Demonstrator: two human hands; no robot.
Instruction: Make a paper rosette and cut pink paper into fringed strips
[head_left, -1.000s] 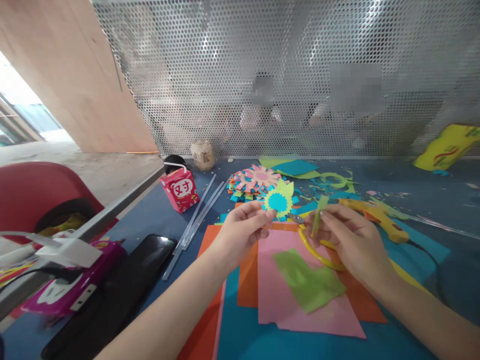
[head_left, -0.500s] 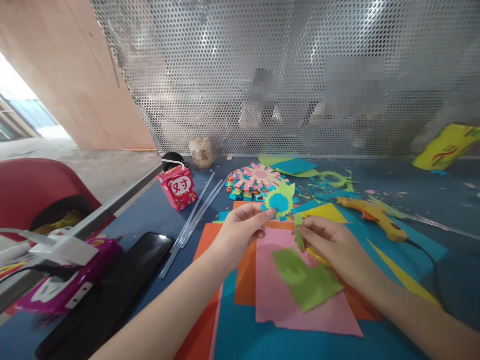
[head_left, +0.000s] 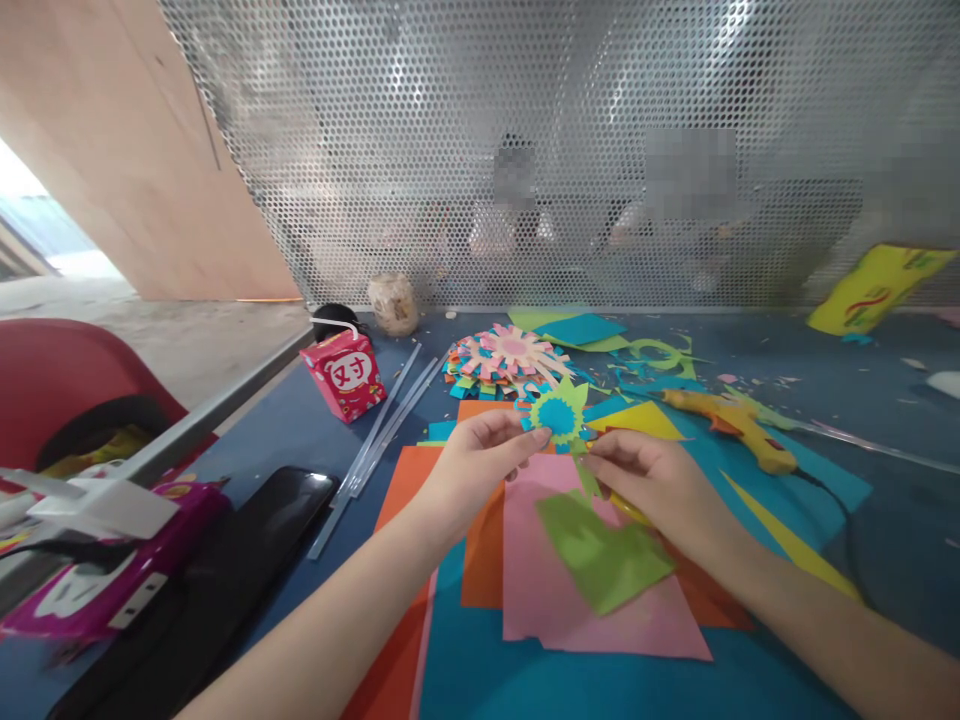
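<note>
Between thumb and fingers, my left hand (head_left: 487, 455) pinches a blue and green paper flower (head_left: 557, 415) with a fringed edge and pointed green tips. My right hand (head_left: 649, 480) is closed on a small green paper strip (head_left: 586, 474), whose upper end meets or overlaps the flower's lower right edge. A yellow curved piece (head_left: 628, 509), perhaps a scissors handle, shows under the right fingers; the rest of it is hidden. Below both hands, a green paper piece (head_left: 600, 560) lies on a pink sheet (head_left: 540, 600), over orange and blue sheets.
Finished-looking fringed flowers (head_left: 510, 355) are stacked behind my hands. A yellow glue gun (head_left: 739, 425) with a cord lies at right. Clear glue sticks (head_left: 375, 450), a red drink box (head_left: 345, 378) and a black phone (head_left: 217, 570) are at left. Perforated metal (head_left: 450, 120) bounds the table's back.
The green strip in my right hand has come left and tilted, from apart to the flower's edge. My left hand keeps its pinch on the flower. The whole view has shifted slightly.
</note>
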